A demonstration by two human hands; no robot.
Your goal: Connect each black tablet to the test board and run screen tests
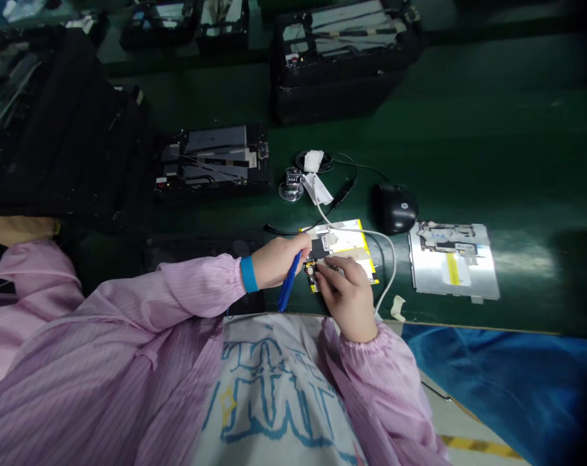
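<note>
My left hand (279, 260) is closed around a blue pen-like tool (289, 282), its upper end at a small flat device (344, 249) with yellow edges and a white label on the green table. My right hand (347, 292) rests on the device's near edge, fingers curled and pressed on a small part I cannot make out. A white cable (387, 259) curves past the device's right side. Both arms wear pink striped sleeves, with a blue band on the left wrist.
A black mouse (395, 207) lies behind the device, a silver metal plate (452, 260) with a yellow strip to its right. An opened black device (213, 160) and a small metal counter (292, 184) sit behind. Black trays (342, 45) line the far table. Blue fabric (507, 369) lies bottom right.
</note>
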